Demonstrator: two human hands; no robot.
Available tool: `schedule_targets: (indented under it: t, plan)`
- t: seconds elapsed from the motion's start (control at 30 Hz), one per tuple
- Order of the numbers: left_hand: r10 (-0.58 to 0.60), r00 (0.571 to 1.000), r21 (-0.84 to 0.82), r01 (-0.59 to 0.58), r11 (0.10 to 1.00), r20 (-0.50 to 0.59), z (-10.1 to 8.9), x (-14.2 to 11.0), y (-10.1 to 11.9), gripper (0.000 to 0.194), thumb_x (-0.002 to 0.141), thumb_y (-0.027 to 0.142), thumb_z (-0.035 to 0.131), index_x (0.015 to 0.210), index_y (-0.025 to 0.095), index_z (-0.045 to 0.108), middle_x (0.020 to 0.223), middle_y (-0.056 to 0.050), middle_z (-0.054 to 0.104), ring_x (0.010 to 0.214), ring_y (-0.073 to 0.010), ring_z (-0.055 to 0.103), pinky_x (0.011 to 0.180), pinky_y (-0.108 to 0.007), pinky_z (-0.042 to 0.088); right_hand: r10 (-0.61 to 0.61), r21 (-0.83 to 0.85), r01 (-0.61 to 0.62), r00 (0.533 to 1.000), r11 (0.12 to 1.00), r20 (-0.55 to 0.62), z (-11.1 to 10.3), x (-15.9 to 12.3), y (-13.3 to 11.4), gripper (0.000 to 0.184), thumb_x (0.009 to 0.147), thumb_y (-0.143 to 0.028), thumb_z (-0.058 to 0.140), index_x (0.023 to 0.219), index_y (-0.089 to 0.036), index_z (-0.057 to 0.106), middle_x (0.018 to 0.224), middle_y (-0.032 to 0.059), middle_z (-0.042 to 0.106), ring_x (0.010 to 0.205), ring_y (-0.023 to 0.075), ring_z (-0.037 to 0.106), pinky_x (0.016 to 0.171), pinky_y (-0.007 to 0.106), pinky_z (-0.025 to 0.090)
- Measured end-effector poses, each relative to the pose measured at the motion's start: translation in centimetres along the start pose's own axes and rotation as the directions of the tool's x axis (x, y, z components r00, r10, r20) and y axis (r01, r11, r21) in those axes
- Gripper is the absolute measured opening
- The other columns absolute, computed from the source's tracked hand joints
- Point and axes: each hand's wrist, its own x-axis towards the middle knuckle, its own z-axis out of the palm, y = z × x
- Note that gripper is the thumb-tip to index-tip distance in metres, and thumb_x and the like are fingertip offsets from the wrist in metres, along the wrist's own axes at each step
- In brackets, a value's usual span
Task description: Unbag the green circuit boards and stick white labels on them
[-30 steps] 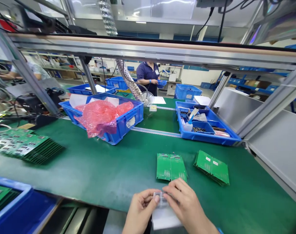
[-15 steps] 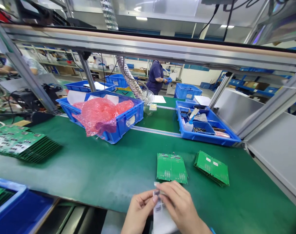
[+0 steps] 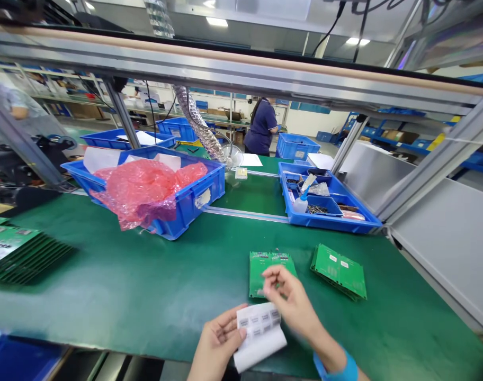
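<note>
My left hand pinches the left edge of a curled white sheet of printed labels, held low over the front of the green bench. The sheet's lower part is folded over and shows blank. My right hand is raised just above a green circuit board and covers part of it. Its thumb and forefinger are pressed together; motion blur hides whether a small label is between them. Right of that board lies a short stack of green circuit boards, with two white labels on its top board.
A blue bin with pink bubble wrap stands at back left. A blue tray of small parts and a dropper bottle is at back right. More stacked circuit boards lie far left. A co-worker stands beyond.
My right hand has left the label sheet and moved up over the circuit board. The sheet, still in my left hand, has tilted to show its printed rows. The view has shifted slightly right.
</note>
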Motion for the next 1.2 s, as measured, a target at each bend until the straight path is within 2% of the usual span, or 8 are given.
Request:
schedule_targets:
  t: [0.23, 0.33, 0.6, 0.7, 0.8, 1.07, 1.13, 1.2]
  plan:
    - [0.101, 0.994, 0.257, -0.11, 0.96, 0.05, -1.6, 0.4, -1.0, 0.053, 0.064, 0.049, 0.081, 0.103, 0.015, 0.071, 0.087, -0.01, 0.077, 0.078, -0.0203, 0.07, 0.073, -0.025, 0.053, 0.126, -0.164, -0.12, 0.992, 0.979, 0.023, -2.7, 4.8, 4.6, 0.017, 0.077, -0.025, 0.055, 0.092, -0.021, 0.049, 0.069, -0.0045, 0.062, 0.047, 0.0095, 0.035, 0.049, 0.024, 0.032]
    - [0.092, 0.994, 0.3, -0.108, 0.948, 0.066, -1.8, 0.4, -1.1, 0.053, 0.066, 0.051, 0.079, 0.104, 0.015, 0.07, 0.087, -0.01, 0.077, 0.081, -0.0214, 0.07, 0.074, -0.026, 0.053, 0.134, -0.24, -0.124, 0.991, 0.963, 0.026, -2.4, 4.8, 4.8, 0.018, 0.077, -0.021, 0.054, 0.093, -0.022, 0.046, 0.068, -0.006, 0.064, 0.047, 0.0108, 0.039, 0.052, 0.025, 0.032]
    - [0.074, 0.996, 0.353, -0.089, 0.931, 0.055, -1.7, 0.2, -0.7, 0.046, 0.068, 0.043, 0.078, 0.103, 0.014, 0.07, 0.087, -0.011, 0.076, 0.081, -0.0233, 0.07, 0.076, -0.029, 0.053, 0.087, -0.409, -0.105, 0.994, 0.906, -0.063, -2.9, 4.5, 4.1, 0.029, 0.078, -0.02, 0.057, 0.106, -0.02, 0.052, 0.106, 0.0071, 0.056, 0.095, 0.0223, 0.055, 0.075, 0.034, 0.044]
    - [0.071, 0.995, 0.357, -0.089, 0.93, 0.063, -1.7, 0.1, -0.5, 0.045, 0.069, 0.042, 0.077, 0.104, 0.015, 0.07, 0.089, -0.011, 0.076, 0.083, -0.0242, 0.07, 0.076, -0.03, 0.053, 0.105, -0.431, -0.11, 0.994, 0.895, -0.036, -4.9, 4.9, 4.6, 0.01, 0.085, -0.027, 0.054, 0.086, -0.02, 0.06, 0.103, 0.0079, 0.056, 0.098, 0.0233, 0.054, 0.081, 0.039, 0.046]
    - [0.06, 0.996, 0.373, -0.081, 0.924, 0.068, -1.6, 0.1, -0.4, 0.045, 0.069, 0.041, 0.077, 0.104, 0.015, 0.07, 0.09, -0.011, 0.077, 0.084, -0.025, 0.07, 0.075, -0.029, 0.054, 0.108, -0.482, -0.084, 0.994, 0.872, 0.022, -6.3, 4.9, 4.8, 0.016, 0.086, -0.024, 0.055, 0.073, -0.02, 0.063, 0.104, 0.0082, 0.057, 0.105, 0.0259, 0.049, 0.093, 0.048, 0.04]
    - [0.04, 0.995, 0.385, -0.074, 0.92, 0.096, -1.9, 0.3, -0.6, 0.048, 0.069, 0.047, 0.077, 0.104, 0.015, 0.07, 0.091, -0.011, 0.077, 0.085, -0.0242, 0.07, 0.076, -0.028, 0.054, 0.077, -0.581, -0.001, 0.991, 0.814, 0.106, -5.2, 4.6, 4.7, 0.013, 0.082, -0.015, 0.064, 0.069, -0.018, 0.065, 0.108, 0.0089, 0.055, 0.107, 0.0266, 0.046, 0.095, 0.047, 0.04]
    - [0.041, 0.995, 0.39, -0.076, 0.918, 0.095, -2.0, 0.3, -0.7, 0.05, 0.068, 0.05, 0.077, 0.104, 0.015, 0.07, 0.091, -0.011, 0.076, 0.085, -0.0247, 0.07, 0.075, -0.029, 0.054, 0.071, -0.609, -0.011, 0.995, 0.793, 0.074, -5.0, 4.5, 4.4, 0.005, 0.079, -0.012, 0.065, 0.078, -0.017, 0.066, 0.109, 0.0117, 0.053, 0.108, 0.029, 0.045, 0.093, 0.049, 0.04]
    - [0.045, 0.994, 0.387, -0.08, 0.919, 0.098, -2.1, 0.3, -0.8, 0.051, 0.068, 0.051, 0.076, 0.105, 0.016, 0.07, 0.091, -0.011, 0.076, 0.084, -0.0249, 0.07, 0.075, -0.029, 0.054, 0.053, -0.628, -0.017, 0.998, 0.778, 0.039, -5.0, 4.3, 4.1, 0.023, 0.079, -0.011, 0.063, 0.101, -0.016, 0.063, 0.115, 0.0143, 0.052, 0.111, 0.0303, 0.043, 0.093, 0.051, 0.04]
